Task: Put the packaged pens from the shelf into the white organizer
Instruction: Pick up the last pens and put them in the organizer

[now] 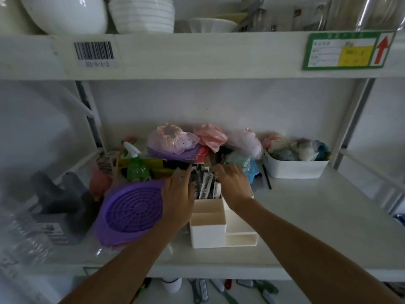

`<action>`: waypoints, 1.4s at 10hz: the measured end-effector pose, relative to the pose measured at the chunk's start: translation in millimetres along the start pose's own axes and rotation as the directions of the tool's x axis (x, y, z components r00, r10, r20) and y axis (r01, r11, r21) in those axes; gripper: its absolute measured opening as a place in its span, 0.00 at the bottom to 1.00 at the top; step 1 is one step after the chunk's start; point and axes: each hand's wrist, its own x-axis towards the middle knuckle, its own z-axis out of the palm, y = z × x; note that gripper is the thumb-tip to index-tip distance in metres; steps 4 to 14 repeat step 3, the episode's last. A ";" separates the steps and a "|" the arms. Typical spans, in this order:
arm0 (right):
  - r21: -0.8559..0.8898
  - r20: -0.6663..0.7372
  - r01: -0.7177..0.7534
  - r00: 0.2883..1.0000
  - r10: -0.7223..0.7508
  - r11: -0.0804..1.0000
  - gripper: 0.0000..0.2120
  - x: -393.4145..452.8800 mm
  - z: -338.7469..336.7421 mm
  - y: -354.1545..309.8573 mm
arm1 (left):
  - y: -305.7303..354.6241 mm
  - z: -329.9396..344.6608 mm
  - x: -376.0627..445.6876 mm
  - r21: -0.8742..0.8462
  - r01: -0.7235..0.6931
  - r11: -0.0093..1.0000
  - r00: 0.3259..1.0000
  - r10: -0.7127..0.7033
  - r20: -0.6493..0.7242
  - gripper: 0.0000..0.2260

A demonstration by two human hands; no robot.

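A white organizer [208, 229] is seen standing near the front edge of a white shelf [306, 227], roughly at the middle of its width, with a bundle of packaged pens [205, 183] held upright in its rear compartment. The packets are flanked by two bare hands: the left hand [178, 194] is laid flat against the left side of the bundle, fingers together and pointing toward the back wall, while the right hand [233, 183] is curled over the bundle's right side, its fingertips bent down onto the packet tops. Whether any single packet is pinched by the right hand cannot be told, as the fingertips are lost in shadow. The organizer's front compartments and low side tray are shown without contents. Just beside the left hand, a purple round grille [131, 212] is propped on the shelf's left part, with a green spray bottle [137, 165] standing behind it. Crumpled pink and lilac bags [175, 139] are heaped along the shelf's back edge. A white bin [295, 167] filled with bundled cloth is set toward the back right corner, and a dark pen [267, 177] lies loose between it and the organizer. White bowls [140, 14] are stacked on the upper shelf.
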 end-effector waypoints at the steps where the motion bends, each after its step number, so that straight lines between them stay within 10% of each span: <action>1: -0.039 0.042 -0.040 0.998 0.042 0.998 0.19 -6.7 12.6 -5.3 | -7.1 2.2 -3.2 0.011 -0.026 1.000 1.000 0.026 0.004 0.22; 2: -0.019 0.129 -0.071 0.989 0.073 0.997 0.08 -19.5 30.1 -1.6 | -11.1 5.0 -8.6 0.033 -0.040 0.999 0.999 0.040 0.012 0.23; 14: 0.035 0.041 -0.099 0.994 0.098 0.994 0.12 -23.0 31.2 -0.6 | -14.6 -0.1 -0.6 0.120 -0.058 0.991 0.998 0.056 0.023 0.23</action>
